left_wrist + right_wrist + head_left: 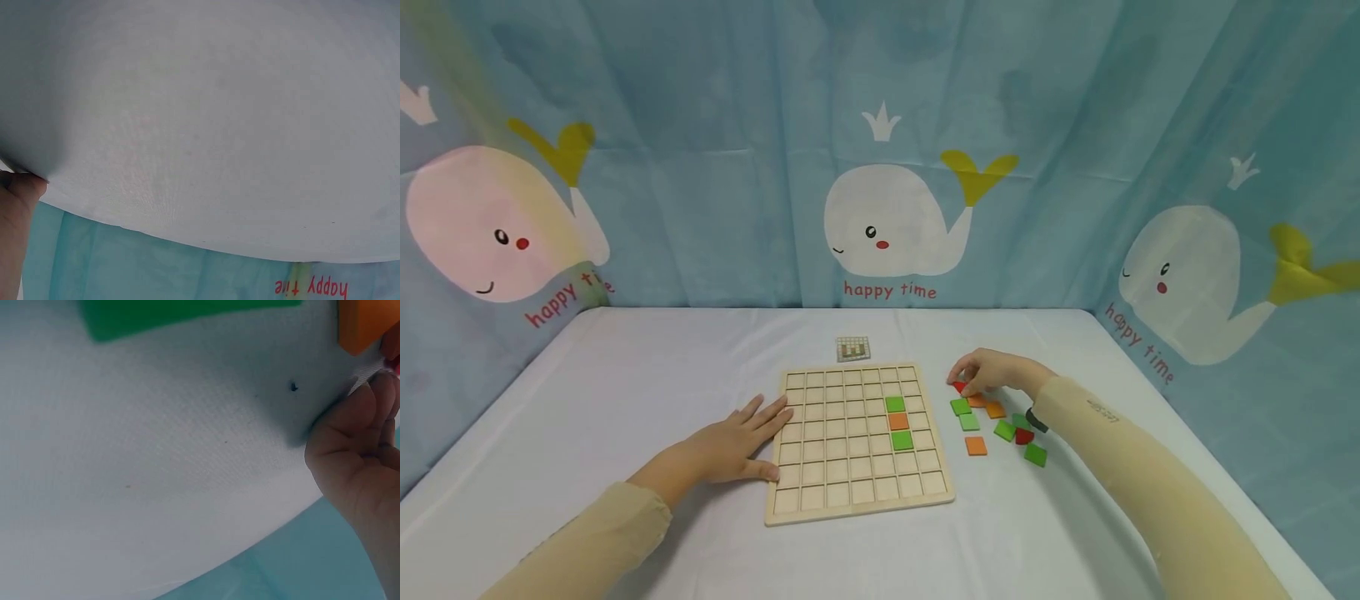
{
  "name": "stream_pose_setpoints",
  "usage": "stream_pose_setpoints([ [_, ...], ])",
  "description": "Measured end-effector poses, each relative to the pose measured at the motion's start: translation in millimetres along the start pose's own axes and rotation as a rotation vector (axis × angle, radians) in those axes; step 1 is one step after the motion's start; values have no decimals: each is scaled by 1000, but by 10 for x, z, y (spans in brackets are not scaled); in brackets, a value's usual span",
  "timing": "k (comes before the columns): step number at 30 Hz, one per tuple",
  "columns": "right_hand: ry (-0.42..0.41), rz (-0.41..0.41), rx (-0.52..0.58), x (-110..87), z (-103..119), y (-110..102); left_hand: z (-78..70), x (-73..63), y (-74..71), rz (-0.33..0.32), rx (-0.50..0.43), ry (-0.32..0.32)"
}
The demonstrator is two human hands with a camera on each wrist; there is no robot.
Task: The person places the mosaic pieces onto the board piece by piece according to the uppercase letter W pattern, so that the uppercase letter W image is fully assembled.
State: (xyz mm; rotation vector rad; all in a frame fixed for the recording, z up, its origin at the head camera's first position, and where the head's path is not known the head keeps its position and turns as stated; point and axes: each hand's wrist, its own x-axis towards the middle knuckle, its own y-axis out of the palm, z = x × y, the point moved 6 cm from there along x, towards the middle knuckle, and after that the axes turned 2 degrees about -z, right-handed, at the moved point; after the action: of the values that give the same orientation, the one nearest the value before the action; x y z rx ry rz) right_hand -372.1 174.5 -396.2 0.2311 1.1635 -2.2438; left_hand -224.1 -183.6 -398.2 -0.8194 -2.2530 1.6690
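Spreading wide, the left hand (732,445) is touching the left edge of a square, pale wooden grid board (836,472); right of it, the right hand (997,371) is pinching a small red piece (959,387) beside square orange and green tiles (976,446) on the white-covered worktop (625,375).

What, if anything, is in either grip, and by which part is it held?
The right grip seems to pinch a partly hidden red piece by its edges. The left grip holds nothing, spread at the left edge of the wooden board.
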Motion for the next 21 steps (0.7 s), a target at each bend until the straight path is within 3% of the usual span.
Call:
stream_pose_setpoints([
  [11, -15, -47, 36, -25, 5, -6, 27, 1, 20, -3, 3, 9],
  [15, -9, -90, 5, -35, -11, -26, 23, 6, 16, -2, 2, 10],
  [21, 9, -167, 41, -82, -27, -66, 39, 20, 33, 2, 9, 3],
])
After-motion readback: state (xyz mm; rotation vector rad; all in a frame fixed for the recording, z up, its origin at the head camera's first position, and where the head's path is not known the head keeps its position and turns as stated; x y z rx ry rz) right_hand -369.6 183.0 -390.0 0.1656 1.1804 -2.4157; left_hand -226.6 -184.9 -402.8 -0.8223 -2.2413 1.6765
